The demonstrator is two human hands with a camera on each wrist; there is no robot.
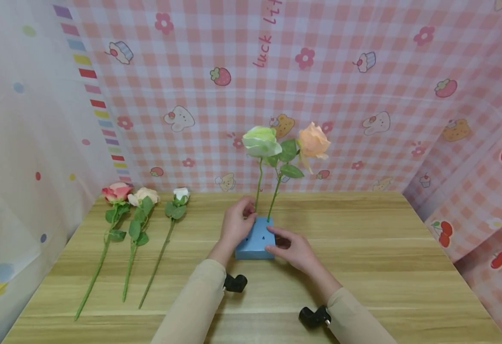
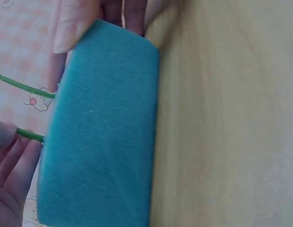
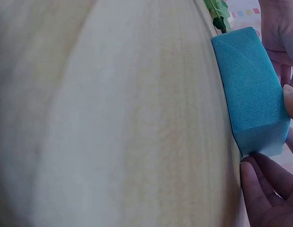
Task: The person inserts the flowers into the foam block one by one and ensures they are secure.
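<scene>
A blue foam block [image 1: 256, 244] sits on the table with small holes in its top. Two artificial roses stand upright in its far side: a pale green rose [image 1: 261, 142] on the left and a peach rose [image 1: 313, 141] on the right. My left hand [image 1: 235, 223] pinches the green rose's stem low down, just above the block; the left wrist view shows thumb and fingers around that stem [image 2: 30, 135]. With thumb and fingers, my right hand [image 1: 295, 249] grips the block's right side, fingertips at its edge and corner in the right wrist view.
Three more artificial roses lie on the table at the left: a pink-red rose [image 1: 116, 192], a cream rose [image 1: 143, 196] and a white rose [image 1: 181, 195], stems toward the front. The wooden table [image 1: 363, 267] backs onto a pink checked cloth [image 1: 345, 95].
</scene>
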